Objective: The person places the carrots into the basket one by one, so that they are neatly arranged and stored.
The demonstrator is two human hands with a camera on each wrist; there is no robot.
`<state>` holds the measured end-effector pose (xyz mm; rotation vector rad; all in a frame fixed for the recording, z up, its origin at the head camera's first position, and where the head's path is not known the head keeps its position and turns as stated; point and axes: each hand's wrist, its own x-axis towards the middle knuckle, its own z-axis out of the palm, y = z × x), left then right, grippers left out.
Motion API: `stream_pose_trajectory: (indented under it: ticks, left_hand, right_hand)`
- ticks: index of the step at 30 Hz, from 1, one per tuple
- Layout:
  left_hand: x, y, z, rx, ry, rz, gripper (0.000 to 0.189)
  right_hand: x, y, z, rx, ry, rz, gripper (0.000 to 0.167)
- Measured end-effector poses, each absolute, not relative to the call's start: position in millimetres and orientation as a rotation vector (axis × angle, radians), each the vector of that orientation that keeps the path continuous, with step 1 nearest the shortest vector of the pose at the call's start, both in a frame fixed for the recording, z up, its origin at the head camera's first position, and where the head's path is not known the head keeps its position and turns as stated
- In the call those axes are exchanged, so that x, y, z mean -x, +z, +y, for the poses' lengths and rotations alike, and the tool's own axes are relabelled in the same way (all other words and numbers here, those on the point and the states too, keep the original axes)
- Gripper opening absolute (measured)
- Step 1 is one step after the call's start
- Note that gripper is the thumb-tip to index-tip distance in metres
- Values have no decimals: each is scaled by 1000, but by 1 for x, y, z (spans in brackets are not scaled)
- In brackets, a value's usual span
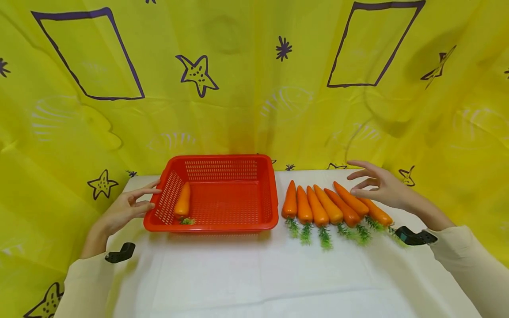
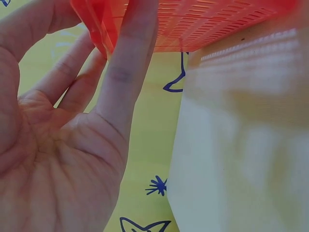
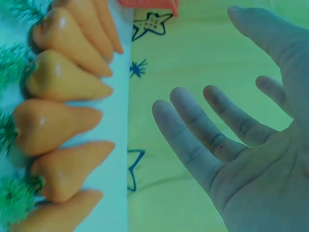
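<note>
A red plastic basket with slotted walls stands on the table, one orange carrot with a green top lying at its left end. My left hand holds the basket's left rim, thumb nearer me and fingers farther back; the left wrist view shows the fingers and thumb around the rim's edge. To the right of the basket, several carrots lie side by side, leafy ends toward me. My right hand hovers just above the rightmost carrots, fingers spread and nothing in it, as the right wrist view confirms.
A white cloth covers the table. Close behind it and at both sides hangs a yellow curtain with dark star drawings. Each wrist wears a dark strap, the right one near the carrot tops.
</note>
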<state>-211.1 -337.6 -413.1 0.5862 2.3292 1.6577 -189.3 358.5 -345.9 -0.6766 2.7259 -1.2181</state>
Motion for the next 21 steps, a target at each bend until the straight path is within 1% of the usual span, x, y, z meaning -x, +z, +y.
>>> stream_pose_trajectory:
  ticks: [7,12,16,21]
  left_hand:
    - [212,-413,-338,-564,1658,2348,40]
    - [212,-414,-338,-562,1660,2359,40]
    - [213,-414,-338,-555,1659,2367,40]
    - [214,-412,-337,-527,1653,2347,42]
  right_hand:
    - [182,-356,382,575,-1160,2794,79]
    - [185,-368,403,556,-1079,2854,74]
    - [190,-377,420,490,-955,2841,69]
    - [198,-390,436,390,-906,2705,67]
